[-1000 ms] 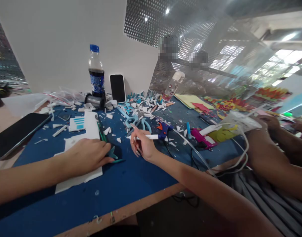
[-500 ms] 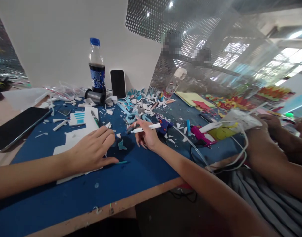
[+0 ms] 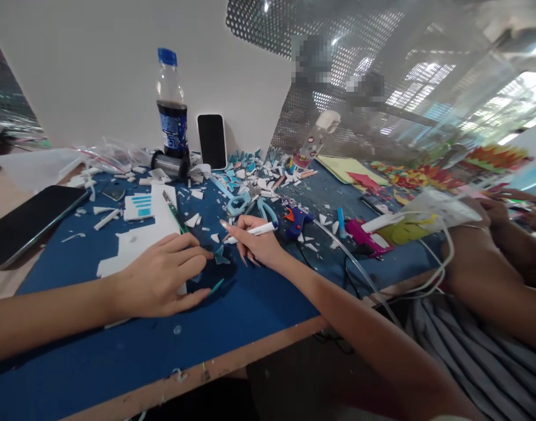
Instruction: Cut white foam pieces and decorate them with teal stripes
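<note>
My right hand (image 3: 259,242) is closed on a white marker (image 3: 260,228), held slantwise above the blue mat. My left hand (image 3: 167,275) rests on the mat over white paper (image 3: 138,241), its fingers curved and the thumb apart from them. At its thumb tip lies a thin teal piece (image 3: 216,286); whether the thumb grips it I cannot tell. A small blue-green cut piece (image 3: 222,255) lies between my hands, near the left fingertips. A green craft knife (image 3: 175,213) lies just beyond my left hand.
Blue-handled scissors (image 3: 239,204) lie by many white and blue scraps. Behind stand a cola bottle (image 3: 173,126) and a phone (image 3: 212,142). A larger phone (image 3: 31,219) lies left. On the right are a blue glue gun (image 3: 298,221), cables and a person's arm (image 3: 483,275).
The marker has shifted in my right hand, which sits slightly lower against the scraps. My left fingertips have come nearer the blue-green piece. The view has tilted a little.
</note>
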A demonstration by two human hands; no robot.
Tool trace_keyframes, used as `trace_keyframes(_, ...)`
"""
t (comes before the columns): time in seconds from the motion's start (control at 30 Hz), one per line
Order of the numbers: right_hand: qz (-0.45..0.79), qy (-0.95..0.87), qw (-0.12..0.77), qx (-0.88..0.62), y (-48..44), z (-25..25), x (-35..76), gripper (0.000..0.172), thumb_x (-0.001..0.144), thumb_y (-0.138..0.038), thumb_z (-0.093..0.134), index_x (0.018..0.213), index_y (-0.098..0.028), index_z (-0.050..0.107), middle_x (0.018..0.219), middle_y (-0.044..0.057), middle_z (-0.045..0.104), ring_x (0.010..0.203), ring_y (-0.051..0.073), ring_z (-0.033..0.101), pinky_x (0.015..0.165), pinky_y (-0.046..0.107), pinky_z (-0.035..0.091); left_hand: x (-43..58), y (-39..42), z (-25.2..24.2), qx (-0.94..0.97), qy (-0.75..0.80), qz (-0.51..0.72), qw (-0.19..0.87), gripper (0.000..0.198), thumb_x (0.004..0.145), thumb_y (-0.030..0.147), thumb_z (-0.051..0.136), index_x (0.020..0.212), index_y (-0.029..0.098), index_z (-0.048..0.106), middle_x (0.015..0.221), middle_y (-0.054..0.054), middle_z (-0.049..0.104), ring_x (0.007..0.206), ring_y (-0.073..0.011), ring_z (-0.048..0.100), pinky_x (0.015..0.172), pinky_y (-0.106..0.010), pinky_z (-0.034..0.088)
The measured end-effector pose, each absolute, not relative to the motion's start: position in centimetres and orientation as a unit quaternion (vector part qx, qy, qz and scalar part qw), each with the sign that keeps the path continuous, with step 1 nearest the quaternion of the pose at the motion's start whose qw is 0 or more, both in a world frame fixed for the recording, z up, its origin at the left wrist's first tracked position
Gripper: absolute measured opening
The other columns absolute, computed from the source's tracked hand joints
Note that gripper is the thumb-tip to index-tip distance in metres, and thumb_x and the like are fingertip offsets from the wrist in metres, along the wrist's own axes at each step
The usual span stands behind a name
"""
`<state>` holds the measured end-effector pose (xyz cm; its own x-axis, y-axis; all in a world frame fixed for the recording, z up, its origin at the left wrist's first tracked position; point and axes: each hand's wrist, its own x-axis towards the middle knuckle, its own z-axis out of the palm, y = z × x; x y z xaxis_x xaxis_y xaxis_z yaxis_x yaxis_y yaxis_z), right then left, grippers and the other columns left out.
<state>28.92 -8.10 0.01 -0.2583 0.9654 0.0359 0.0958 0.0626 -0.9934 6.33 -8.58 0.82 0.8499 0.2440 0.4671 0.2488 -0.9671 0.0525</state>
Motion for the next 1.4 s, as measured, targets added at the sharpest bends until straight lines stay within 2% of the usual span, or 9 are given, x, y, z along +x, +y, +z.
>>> trace_keyframes(0.2,0.506,-0.622,0.389,-0.454,-8.11,0.01,28.91,0.037,0.083,-0.044,0.063,0.062,-0.019,0.045,0.037,-0.009,0.050,0.024,0.004,0.036,0.027,0.015,0.026,6.69,-8.49,0.76,-0.955,-0.105,-0.277,0.004,0.016,0.089,0.027,0.051,0.078,0.015,0.051,0.081,-0.011,0.067,0.076,-0.0236,0.055,0.066,-0.035,0.050)
trace_keyframes(0.53,0.496,-0.610,0.393,-0.476,-8.39,0.37,28.74,0.040,0.082,-0.048,0.061,0.061,-0.020,0.042,0.035,-0.010,0.047,0.022,0.004,0.034,0.025,0.015,0.023,6.75,-8.56,0.75,-0.954,-0.101,-0.282,0.008,0.013,0.087,0.024,0.052,0.077,0.016,0.049,0.078,-0.010,0.065,0.073,-0.0227,0.055,0.063,-0.034,0.049)
trace_keyframes(0.7,0.503,-0.628,0.378,-0.458,-8.32,0.27,28.79,0.037,0.082,-0.044,0.062,0.061,-0.019,0.044,0.037,-0.009,0.049,0.026,0.004,0.038,0.028,0.014,0.028,6.79,-8.59,0.82,-0.954,-0.105,-0.280,0.011,0.015,0.087,0.024,0.051,0.076,0.015,0.050,0.079,-0.011,0.066,0.074,-0.0230,0.056,0.063,-0.034,0.050)
trace_keyframes(0.83,0.490,-0.618,0.399,-0.469,-8.32,0.13,28.84,0.037,0.086,-0.042,0.058,0.062,-0.020,0.041,0.036,-0.010,0.047,0.023,0.004,0.037,0.026,0.015,0.026,6.80,-8.66,0.96,-0.953,-0.103,-0.283,0.016,0.014,0.087,0.024,0.050,0.077,0.014,0.052,0.076,-0.011,0.065,0.072,-0.0235,0.056,0.062,-0.035,0.051)
trace_keyframes(0.97,0.501,-0.620,0.382,-0.467,-8.39,0.08,28.88,0.035,0.084,-0.040,0.062,0.062,-0.020,0.042,0.038,-0.010,0.048,0.025,0.005,0.040,0.027,0.014,0.027,6.78,-8.75,0.87,-0.952,-0.103,-0.287,0.014,0.013,0.087,0.023,0.052,0.076,0.015,0.051,0.076,-0.010,0.065,0.072,-0.0232,0.054,0.061,-0.035,0.051)
trace_keyframes(1.17,0.504,-0.619,0.387,-0.462,-8.39,0.23,28.96,0.037,0.085,-0.043,0.060,0.063,-0.020,0.042,0.038,-0.009,0.049,0.025,0.005,0.038,0.027,0.015,0.027,6.89,-8.77,0.85,-0.952,-0.108,-0.287,0.015,0.010,0.086,0.022,0.052,0.079,0.015,0.052,0.079,-0.010,0.066,0.074,-0.0234,0.054,0.062,-0.035,0.051)
trace_keyframes(1.4,0.501,-0.627,0.374,-0.465,-8.26,0.25,29.14,0.038,0.086,-0.045,0.057,0.063,-0.021,0.040,0.037,-0.010,0.048,0.024,0.005,0.038,0.027,0.016,0.028,7.00,-8.79,0.90,-0.950,-0.115,-0.288,0.031,0.013,0.086,0.020,0.053,0.074,0.016,0.050,0.078,-0.009,0.067,0.073,-0.0228,0.056,0.061,-0.035,0.052)
